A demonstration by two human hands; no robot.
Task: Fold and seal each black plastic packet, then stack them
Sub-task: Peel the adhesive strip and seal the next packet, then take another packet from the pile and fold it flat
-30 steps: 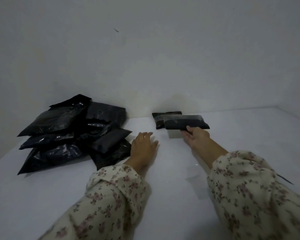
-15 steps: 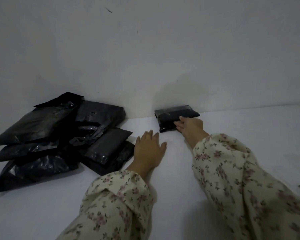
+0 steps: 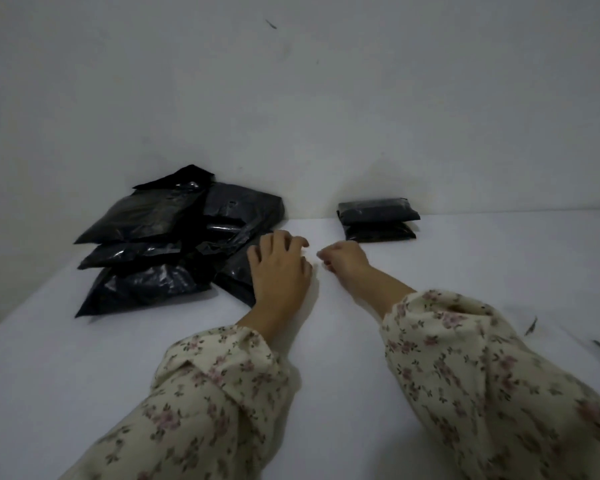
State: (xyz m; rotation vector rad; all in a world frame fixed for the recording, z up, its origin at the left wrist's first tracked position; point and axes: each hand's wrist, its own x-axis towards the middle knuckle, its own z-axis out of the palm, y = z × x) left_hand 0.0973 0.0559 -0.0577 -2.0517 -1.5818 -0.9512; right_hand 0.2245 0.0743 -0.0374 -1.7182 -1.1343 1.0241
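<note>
Floral cotton sleeves [image 3: 222, 393] lead out to two empty hands. The left hand [image 3: 279, 271] is relaxed with its fingers spread at the right edge of the nearest loose packet [image 3: 236, 277]. The right hand [image 3: 345, 259] is loosely curled, grasping nothing, near the stack of two folded packets [image 3: 378, 221] at the far wall [image 3: 291, 98]. Far left sits the heaped pile [image 3: 160, 237]. Tugging one slick packet could drag its neighbours along, and a stray brush could skew the stack. Dim light hides any seals, and whether the left fingertips touch plastic is unclear.
</note>
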